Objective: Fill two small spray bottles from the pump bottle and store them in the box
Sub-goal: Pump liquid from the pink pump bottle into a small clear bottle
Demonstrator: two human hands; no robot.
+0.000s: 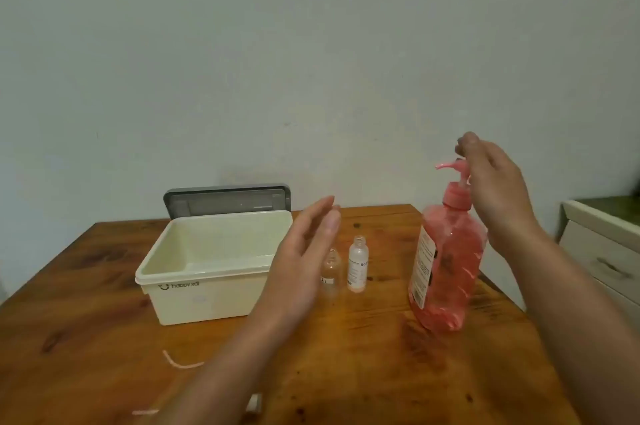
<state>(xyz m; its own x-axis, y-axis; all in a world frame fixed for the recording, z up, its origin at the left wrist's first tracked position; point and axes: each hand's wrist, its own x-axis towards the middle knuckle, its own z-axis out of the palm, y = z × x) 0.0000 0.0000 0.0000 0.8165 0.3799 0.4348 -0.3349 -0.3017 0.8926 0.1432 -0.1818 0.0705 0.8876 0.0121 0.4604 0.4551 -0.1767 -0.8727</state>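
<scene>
Tall pink translucent plastic pump bottle (446,265) near the table's (346,372) right edge looks heavy, best held round its body; right hand (495,189) pinches its pump (453,166); left hand (301,251) hovers flat, empty.

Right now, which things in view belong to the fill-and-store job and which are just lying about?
Job:
- pink pump bottle, with the right hand gripping its pump head
- clear small bottle and labelled small bottle, both uncapped
- cream box, open
- grey lid behind it

Lying about:
- thin pink strip
- small white piece, too blurred to identify
- drawer unit at right
</scene>
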